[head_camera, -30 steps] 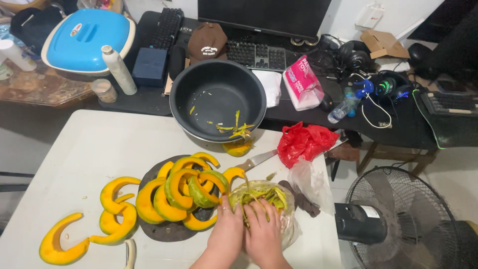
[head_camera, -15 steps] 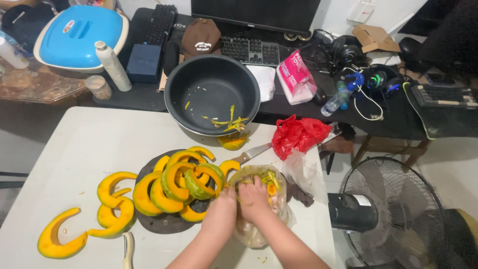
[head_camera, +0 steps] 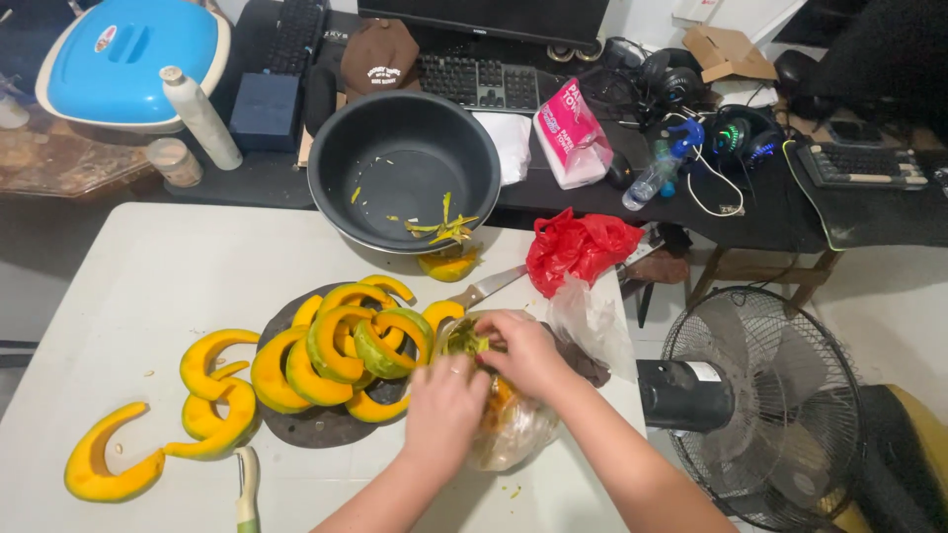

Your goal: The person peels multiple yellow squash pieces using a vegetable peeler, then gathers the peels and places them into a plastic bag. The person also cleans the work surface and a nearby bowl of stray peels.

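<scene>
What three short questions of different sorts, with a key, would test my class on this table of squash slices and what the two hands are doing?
1. True or false: both hands are on the clear bag of scraps.
2. Which lies nearest the red bag: A knife, B peeler, C bottle?
3. What is inside the black bowl?

Key
1. True: the left hand and right hand grip the clear bag.
2. A: the knife is beside the red bag; the peeler is far off.
3. A few peel strips in the black bowl.

On the worktop (head_camera: 178,276), squash slices (head_camera: 336,355) lie at nine o'clock of the bag (head_camera: 509,424); the bowl (head_camera: 403,183) sits at twelve, the fan (head_camera: 760,395) at three.
</scene>
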